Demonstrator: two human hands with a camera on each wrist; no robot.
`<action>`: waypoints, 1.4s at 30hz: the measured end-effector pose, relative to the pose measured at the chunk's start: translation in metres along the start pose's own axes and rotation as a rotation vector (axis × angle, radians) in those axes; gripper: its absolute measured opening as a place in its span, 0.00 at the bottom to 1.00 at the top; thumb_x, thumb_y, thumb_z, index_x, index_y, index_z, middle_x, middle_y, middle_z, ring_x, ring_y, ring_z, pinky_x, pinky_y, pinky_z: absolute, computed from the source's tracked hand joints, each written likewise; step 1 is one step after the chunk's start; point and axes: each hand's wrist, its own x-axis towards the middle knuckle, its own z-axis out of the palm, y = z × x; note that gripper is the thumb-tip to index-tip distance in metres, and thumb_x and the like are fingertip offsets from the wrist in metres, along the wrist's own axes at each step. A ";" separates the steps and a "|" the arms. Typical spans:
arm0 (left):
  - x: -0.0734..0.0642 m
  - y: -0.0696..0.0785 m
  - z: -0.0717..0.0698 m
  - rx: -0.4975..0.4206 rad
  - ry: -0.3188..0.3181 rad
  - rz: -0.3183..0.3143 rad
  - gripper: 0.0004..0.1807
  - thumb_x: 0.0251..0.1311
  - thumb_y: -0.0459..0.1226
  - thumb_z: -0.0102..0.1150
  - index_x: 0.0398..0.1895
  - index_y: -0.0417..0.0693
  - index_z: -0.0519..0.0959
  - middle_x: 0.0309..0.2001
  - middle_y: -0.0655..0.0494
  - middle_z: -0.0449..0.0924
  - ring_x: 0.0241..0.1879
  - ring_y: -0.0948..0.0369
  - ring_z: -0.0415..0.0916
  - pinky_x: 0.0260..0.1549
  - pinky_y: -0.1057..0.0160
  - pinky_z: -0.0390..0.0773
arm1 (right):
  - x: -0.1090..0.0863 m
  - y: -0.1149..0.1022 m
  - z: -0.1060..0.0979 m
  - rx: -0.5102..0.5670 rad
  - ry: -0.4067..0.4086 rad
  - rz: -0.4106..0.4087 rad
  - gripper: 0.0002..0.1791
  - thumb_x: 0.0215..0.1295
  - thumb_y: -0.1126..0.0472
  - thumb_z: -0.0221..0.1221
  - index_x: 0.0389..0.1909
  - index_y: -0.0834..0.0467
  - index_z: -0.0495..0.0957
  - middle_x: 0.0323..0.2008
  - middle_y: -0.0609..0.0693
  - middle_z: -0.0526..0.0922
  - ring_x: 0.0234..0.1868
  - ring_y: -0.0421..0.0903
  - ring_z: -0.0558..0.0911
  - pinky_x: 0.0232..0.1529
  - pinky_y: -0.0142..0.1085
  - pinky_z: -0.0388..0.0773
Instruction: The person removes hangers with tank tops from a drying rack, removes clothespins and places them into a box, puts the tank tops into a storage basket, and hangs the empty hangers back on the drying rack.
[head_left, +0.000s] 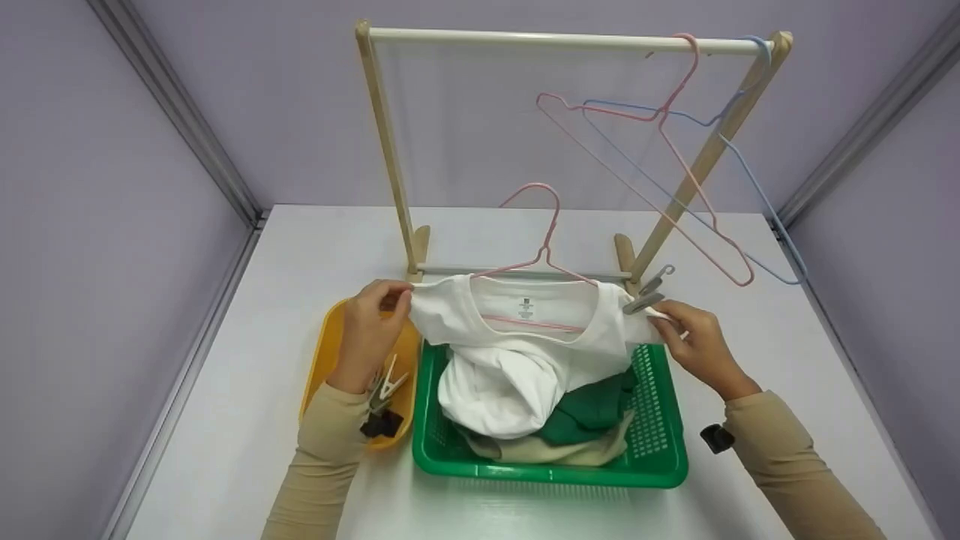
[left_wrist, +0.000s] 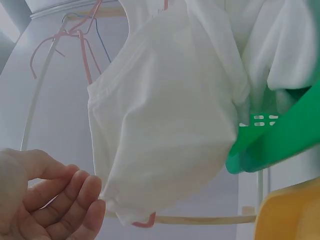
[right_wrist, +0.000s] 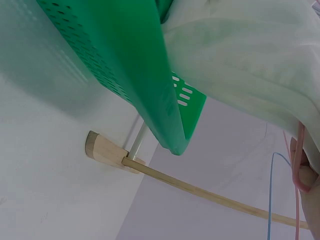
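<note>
A white T-shirt (head_left: 504, 382) is spread at the neck and shoulders, its lower part bunched over the green basket (head_left: 551, 474). Inside it sits a pink hanger (head_left: 546, 251), its hook standing above the collar. My left hand (head_left: 371, 326) pinches the sleeve on the left between thumb and fingers; in the left wrist view a pink hanger end (left_wrist: 146, 221) pokes out of that sleeve. With my right hand (head_left: 697, 345) I pinch the other sleeve, near a pink hanger end (right_wrist: 301, 172). A grey clothespin (head_left: 643, 301) lies at the right shoulder.
Behind the basket stands a wooden rack with a white rail (head_left: 525, 36). Another pink hanger (head_left: 679, 150) and a blue hanger (head_left: 757, 176) hang at its right end. Green and beige clothes (head_left: 589, 412) lie in the basket. The yellow bin (head_left: 324, 375) at left contains clothespins (head_left: 391, 381).
</note>
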 end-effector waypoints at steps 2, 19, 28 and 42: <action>0.000 0.004 0.004 -0.014 -0.015 0.020 0.07 0.63 0.31 0.57 0.39 0.35 0.82 0.36 0.44 0.84 0.34 0.53 0.82 0.39 0.59 0.85 | 0.000 0.000 0.000 0.003 -0.001 0.002 0.13 0.49 0.85 0.60 0.33 0.69 0.81 0.27 0.60 0.84 0.29 0.22 0.72 0.27 0.14 0.71; -0.004 0.036 0.037 -0.056 -0.140 0.167 0.07 0.65 0.33 0.57 0.40 0.40 0.82 0.37 0.49 0.83 0.37 0.58 0.79 0.42 0.63 0.83 | 0.001 -0.001 0.001 0.011 -0.005 0.020 0.13 0.48 0.84 0.61 0.33 0.68 0.81 0.27 0.60 0.84 0.28 0.21 0.71 0.26 0.15 0.71; -0.010 0.047 0.058 -0.076 -0.191 0.280 0.06 0.64 0.32 0.57 0.39 0.40 0.82 0.38 0.49 0.83 0.37 0.58 0.79 0.42 0.63 0.82 | 0.000 -0.002 0.002 0.008 -0.003 0.001 0.13 0.49 0.84 0.61 0.33 0.67 0.81 0.27 0.59 0.85 0.29 0.23 0.74 0.28 0.13 0.72; -0.009 0.078 0.087 -0.117 -0.306 0.470 0.06 0.65 0.32 0.55 0.41 0.41 0.81 0.41 0.50 0.82 0.42 0.59 0.80 0.44 0.63 0.82 | -0.001 -0.004 0.001 0.007 -0.002 -0.024 0.13 0.48 0.85 0.61 0.32 0.67 0.81 0.26 0.59 0.84 0.30 0.21 0.72 0.25 0.15 0.71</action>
